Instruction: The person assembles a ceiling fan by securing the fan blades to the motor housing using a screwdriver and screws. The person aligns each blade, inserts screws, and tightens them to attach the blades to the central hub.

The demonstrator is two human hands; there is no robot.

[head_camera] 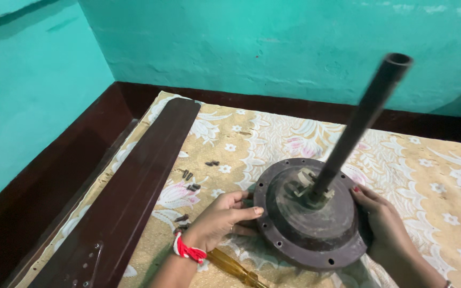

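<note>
A round dark brown fan motor housing (310, 224) rests on a floral cloth (262, 138), with a long dark pipe (361, 120) rising from its centre toward the upper right. My left hand (222, 218), with a red and white thread band at the wrist, grips the housing's left rim. My right hand (382, 224) holds the right rim. The housing looks slightly tilted toward me.
A long dark brown fan blade (140, 186) lies on the cloth at the left. Several small dark screws (192, 186) are scattered between blade and housing. A yellow-handled screwdriver (236, 266) lies under my left wrist. Turquoise walls (241, 42) and a dark wooden border (54, 176) close in the far and left sides.
</note>
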